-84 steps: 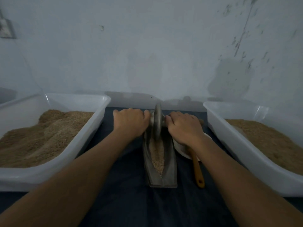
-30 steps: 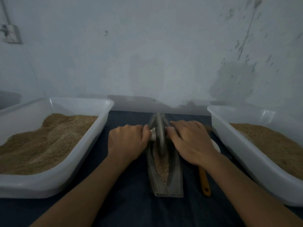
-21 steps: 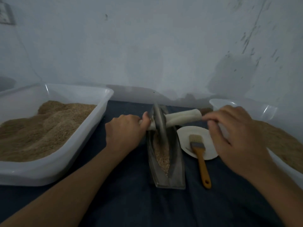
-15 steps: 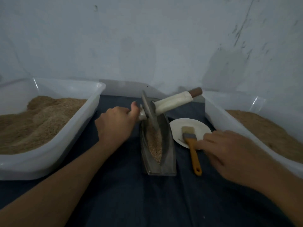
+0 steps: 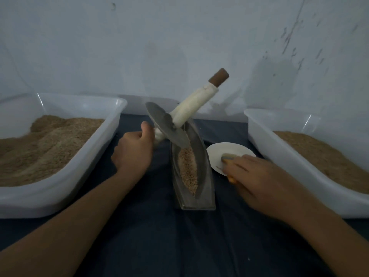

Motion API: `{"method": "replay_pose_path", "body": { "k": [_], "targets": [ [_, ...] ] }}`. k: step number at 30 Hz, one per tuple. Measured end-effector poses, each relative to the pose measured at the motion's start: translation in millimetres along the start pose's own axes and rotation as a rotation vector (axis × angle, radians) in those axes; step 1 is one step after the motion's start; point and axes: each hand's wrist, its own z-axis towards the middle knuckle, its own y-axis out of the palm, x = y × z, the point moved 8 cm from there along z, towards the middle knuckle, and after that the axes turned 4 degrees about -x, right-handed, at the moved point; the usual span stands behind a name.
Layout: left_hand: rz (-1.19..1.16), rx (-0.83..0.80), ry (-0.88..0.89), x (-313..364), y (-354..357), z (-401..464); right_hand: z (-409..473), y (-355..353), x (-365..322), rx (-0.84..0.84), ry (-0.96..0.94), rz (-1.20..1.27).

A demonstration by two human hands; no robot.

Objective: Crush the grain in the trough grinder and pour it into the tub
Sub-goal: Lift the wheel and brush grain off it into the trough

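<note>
Metal wheel (image 5: pixel 168 127) now tilted off the grain (image 5: pixel 188 169); your left hand (image 5: pixel 132 154) grips its axle, your right hand (image 5: pixel 263 181) has dropped, fingers closing over the brush (image 5: pixel 229 156): crushing's done, sweeping next.

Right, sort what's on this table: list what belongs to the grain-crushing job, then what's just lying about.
For the job:
- trough grinder with grain in it
- grinding wheel, tilted up, its handle gripped by the left hand
- left tub and right tub, both holding grain

Lying about, or not named in the task:
- white plate
- brush, under the right hand
- dark cloth
</note>
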Motion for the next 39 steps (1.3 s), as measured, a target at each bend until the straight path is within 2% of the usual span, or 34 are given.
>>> {"method": "replay_pose_path", "body": {
  "k": [5, 9, 13, 22, 25, 33, 36, 39],
  "targets": [
    [-0.223, -0.046, -0.182, -18.7, 3.7, 0.7, 16.0, -41.6, 5.6, 0.330, 0.079, 0.061],
    [-0.353, -0.084, -0.238, -20.7, 4.6, -0.8, 35.7, -67.8, 25.6, 0.547, 0.241, 0.226],
    [-0.393, -0.088, -0.276, -21.6, 4.8, -0.9, 67.5, -68.8, 39.8, 0.682, 0.321, 0.392],
    [-0.383, -0.102, -0.302, -20.8, 4.8, -2.6, 126.4, -4.7, 61.0, 0.574, 0.448, 0.605],
    [-0.373, -0.098, -0.295, -19.4, 3.7, -3.7, 124.1, 1.3, 63.2, 0.557, 0.494, 0.647],
    [-0.343, -0.102, -0.293, -17.5, 1.7, -5.9, 104.2, -10.6, 38.6, 0.362, 0.451, 0.728],
    [-0.315, -0.091, -0.297, -18.0, 1.2, -5.6, 99.4, -26.0, 40.7, 0.377, 0.465, 0.743],
    [-0.291, -0.082, -0.289, -16.6, 0.4, -6.1, 102.8, -40.2, 51.7, 0.466, 0.508, 0.677]
  ]
}}
